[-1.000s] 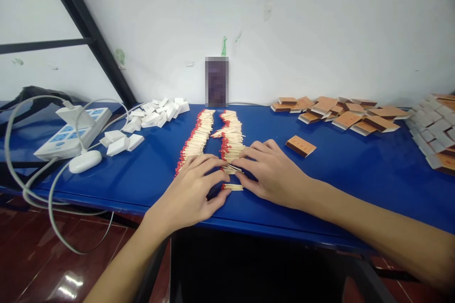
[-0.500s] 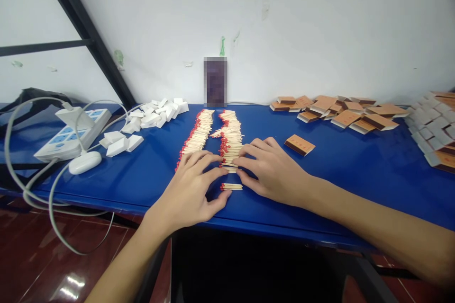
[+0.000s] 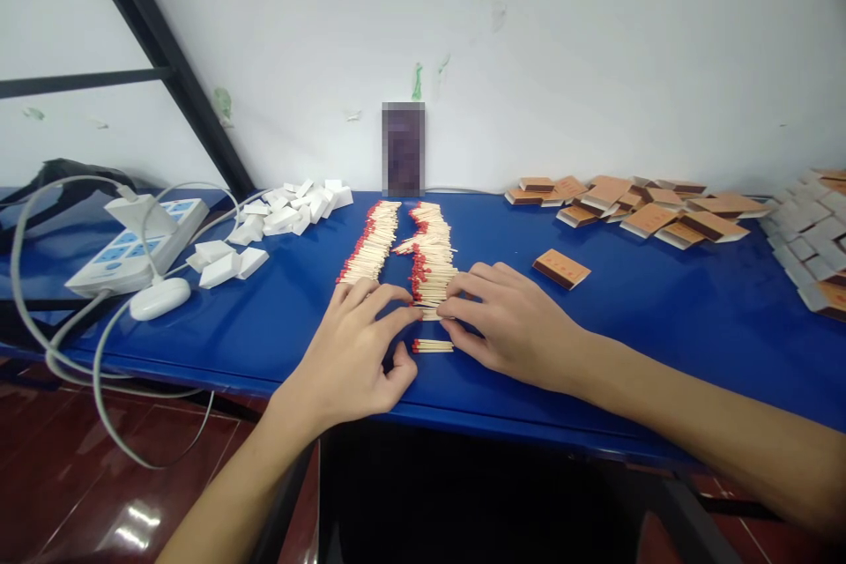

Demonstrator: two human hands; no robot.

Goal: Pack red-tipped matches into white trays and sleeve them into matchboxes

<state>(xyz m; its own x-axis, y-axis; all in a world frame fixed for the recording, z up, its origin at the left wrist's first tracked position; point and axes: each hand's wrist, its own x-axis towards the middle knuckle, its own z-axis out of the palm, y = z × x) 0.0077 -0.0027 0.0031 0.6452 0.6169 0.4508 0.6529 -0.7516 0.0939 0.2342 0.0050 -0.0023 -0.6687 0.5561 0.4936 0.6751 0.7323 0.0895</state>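
Two long rows of red-headed matches lie on the blue table: a left row point(image 3: 370, 242) and a right row point(image 3: 433, 260). At the near end of the right row, my left hand point(image 3: 360, 348) rests its fingertips by the red heads, thumb and fingers apart. Opposite it, my right hand point(image 3: 506, 313) touches the bare stick ends, its fingers bent but spread. A small bunch of matches point(image 3: 434, 345) lies apart from the row, nearer the table edge, between both thumbs. My left hand partly covers the near end of the left row.
White inner trays point(image 3: 297, 210) are heaped at the back left, beside a power strip point(image 3: 138, 247) with cables and a white plug-in device point(image 3: 159, 299). Orange matchbox sleeves point(image 3: 651, 218) lie at the back right; one sleeve point(image 3: 561, 269) sits nearer. Stacked boxes point(image 3: 810, 233) stand far right. A blurred-out dark rectangle point(image 3: 403, 150) leans against the wall.
My left thumb has drawn back to the left, away from the small bunch, and bent. The left fingertips stay by the row's near end. My right hand has barely moved.
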